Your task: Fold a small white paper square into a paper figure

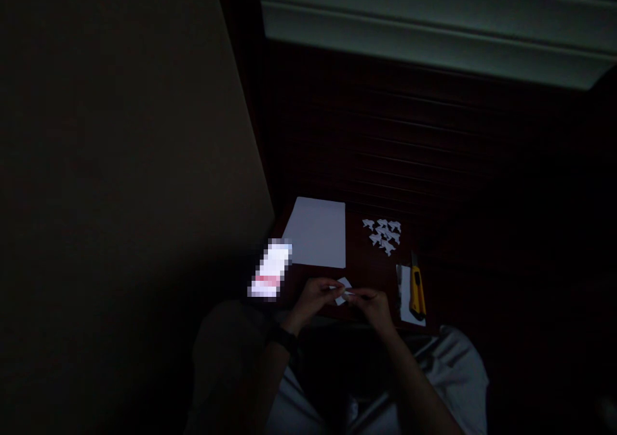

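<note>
Between my two hands is a small piece of white paper [344, 283], pinched over the near edge of the dark table [357, 255]. My left hand [316, 295], with a dark band on its wrist, is closed on the paper's left side. From the right, my right hand [372, 302] grips it with thumb and fingers. Another small white bit shows between the fingertips; whether it is a fold of the same paper I cannot tell. Several small folded white paper figures [384, 234] lie in a cluster beyond my right hand.
A stack or sheet of white paper [318, 232] lies at the back left, with a lit, blurred phone screen [270, 269] beside it. On the right a yellow box cutter [417, 293] rests on a white strip [406, 293]. A wall [144, 133] rises at the left; the room is dim.
</note>
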Action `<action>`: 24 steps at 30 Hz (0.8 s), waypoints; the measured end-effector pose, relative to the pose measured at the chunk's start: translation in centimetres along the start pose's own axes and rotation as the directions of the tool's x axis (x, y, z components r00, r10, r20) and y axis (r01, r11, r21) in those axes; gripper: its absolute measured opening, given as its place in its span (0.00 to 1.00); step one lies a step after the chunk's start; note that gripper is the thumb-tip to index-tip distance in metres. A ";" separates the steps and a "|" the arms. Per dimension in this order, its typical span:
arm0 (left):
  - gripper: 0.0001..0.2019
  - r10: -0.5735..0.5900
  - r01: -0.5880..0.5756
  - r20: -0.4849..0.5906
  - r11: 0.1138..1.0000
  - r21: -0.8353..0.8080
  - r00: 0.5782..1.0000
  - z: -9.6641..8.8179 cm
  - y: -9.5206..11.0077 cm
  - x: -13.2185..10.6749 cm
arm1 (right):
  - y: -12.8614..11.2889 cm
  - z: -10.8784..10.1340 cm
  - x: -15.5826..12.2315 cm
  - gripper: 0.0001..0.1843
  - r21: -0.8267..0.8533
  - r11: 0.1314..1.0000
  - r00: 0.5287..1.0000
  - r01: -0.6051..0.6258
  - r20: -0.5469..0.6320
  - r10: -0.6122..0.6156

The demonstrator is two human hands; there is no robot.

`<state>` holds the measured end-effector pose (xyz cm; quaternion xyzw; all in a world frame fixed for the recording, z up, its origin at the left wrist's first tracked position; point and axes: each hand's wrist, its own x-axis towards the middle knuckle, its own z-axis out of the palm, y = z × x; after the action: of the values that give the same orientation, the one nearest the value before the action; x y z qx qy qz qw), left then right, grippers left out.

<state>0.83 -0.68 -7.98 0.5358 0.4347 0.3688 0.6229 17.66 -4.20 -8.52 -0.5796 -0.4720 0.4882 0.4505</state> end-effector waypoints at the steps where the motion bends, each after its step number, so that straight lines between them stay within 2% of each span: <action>1: 0.19 -0.003 0.003 0.000 1.000 -0.003 1.000 0.0 0.0 0.0 | 0.0 0.0 0.0 0.15 0.003 1.000 1.000 -0.001 -0.002 0.001; 9: 0.17 0.001 -0.001 -0.004 1.000 -0.019 1.000 0.0 -0.6 0.2 | 0.4 0.2 0.2 0.14 -0.019 0.999 0.998 0.026 -0.060 -0.027; 20: 0.15 0.014 -0.013 -0.008 1.000 0.021 1.000 0.1 -0.8 0.4 | 0.4 -0.1 0.4 0.12 -0.027 0.997 0.996 0.076 -0.037 -0.077; 24: 0.15 -0.014 0.014 0.000 1.000 -0.024 1.000 0.1 -1.1 0.5 | 0.3 -0.1 0.3 0.11 -0.011 0.996 0.995 0.093 -0.030 -0.093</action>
<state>1.12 -0.42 -9.12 0.5251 0.4340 0.3697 0.6319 17.85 -3.92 -8.84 -0.5666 -0.4937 0.4555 0.4771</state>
